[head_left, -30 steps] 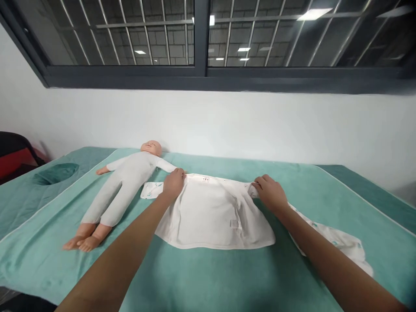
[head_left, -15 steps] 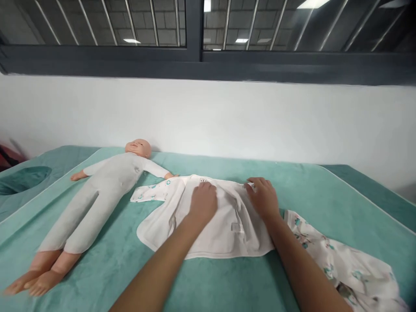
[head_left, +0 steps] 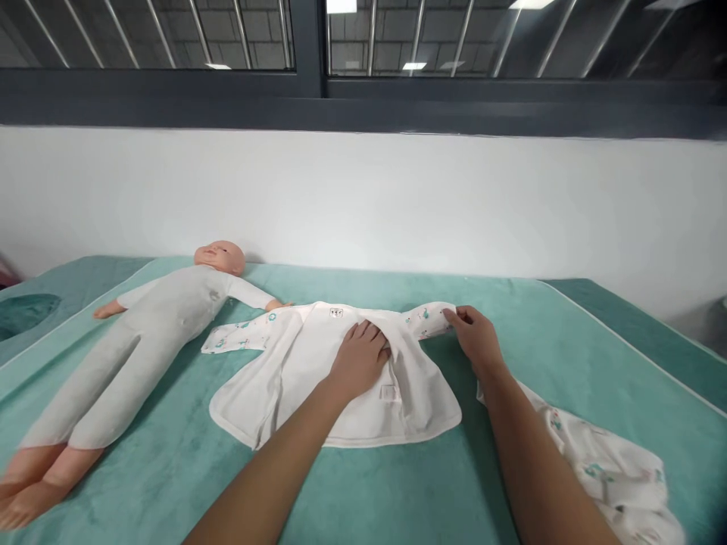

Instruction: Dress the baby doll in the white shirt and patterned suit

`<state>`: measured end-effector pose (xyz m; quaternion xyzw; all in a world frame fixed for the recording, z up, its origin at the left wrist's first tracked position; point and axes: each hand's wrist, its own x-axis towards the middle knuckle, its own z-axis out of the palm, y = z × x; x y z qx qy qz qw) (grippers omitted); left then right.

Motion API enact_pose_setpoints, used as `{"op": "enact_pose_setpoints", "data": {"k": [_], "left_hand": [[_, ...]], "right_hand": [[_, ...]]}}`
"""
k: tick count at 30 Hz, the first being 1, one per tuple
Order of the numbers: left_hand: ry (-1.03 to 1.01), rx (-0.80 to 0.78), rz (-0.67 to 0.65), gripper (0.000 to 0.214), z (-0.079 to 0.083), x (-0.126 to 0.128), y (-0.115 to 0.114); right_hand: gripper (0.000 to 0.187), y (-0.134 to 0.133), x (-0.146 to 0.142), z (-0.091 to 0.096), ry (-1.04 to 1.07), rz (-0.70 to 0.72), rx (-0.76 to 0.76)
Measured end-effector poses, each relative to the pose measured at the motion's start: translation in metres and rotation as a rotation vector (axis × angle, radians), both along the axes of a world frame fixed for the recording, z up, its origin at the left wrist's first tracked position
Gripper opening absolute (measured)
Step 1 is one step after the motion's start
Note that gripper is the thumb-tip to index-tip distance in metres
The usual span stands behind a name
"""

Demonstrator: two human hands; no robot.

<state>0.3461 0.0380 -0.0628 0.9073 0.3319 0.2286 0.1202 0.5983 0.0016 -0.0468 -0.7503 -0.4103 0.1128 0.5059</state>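
We have the shirt (head_left: 312, 348) spread open just beside the doll (head_left: 164, 318). Our left hand (head_left: 362, 357) lies loosely bent on the shirt, gripping or not we cannot tell; our right hand (head_left: 475, 337) pinches the sleeve (head_left: 429, 320) farther from the doll.

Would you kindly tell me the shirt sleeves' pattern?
The sleeves are white with small, partly teal prints; head view.

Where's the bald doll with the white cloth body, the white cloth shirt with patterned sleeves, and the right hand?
Bald doll with white cloth body (head_left: 170, 309): head view, on its torso.
White cloth shirt with patterned sleeves (head_left: 318, 348): head view, on its plain middle.
Bare right hand (head_left: 478, 339): head view, on its back.
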Motion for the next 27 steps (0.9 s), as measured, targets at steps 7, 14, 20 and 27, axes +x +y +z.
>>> {"op": "enact_pose_setpoints", "data": {"k": [7,14,20,27], "left_hand": [[-0.022,-0.002,0.032,0.025,0.001,0.0,-0.002],[-0.02,-0.029,0.056,0.026,0.002,0.0,-0.001],[0.024,-0.01,0.006,0.032,0.003,-0.002,-0.003],[0.079,0.043,-0.047,0.034,0.005,-0.003,-0.008]], "right_hand": [[0.038,0.003,-0.001,-0.004,0.397,-0.004,0.321],[0.032,0.007,-0.001,-0.007,0.446,0.025,0.341],[0.028,0.014,-0.003,-0.008,0.345,0.073,0.262],[0.02,0.015,0.003,-0.012,0.129,-0.148,0.061]]}}
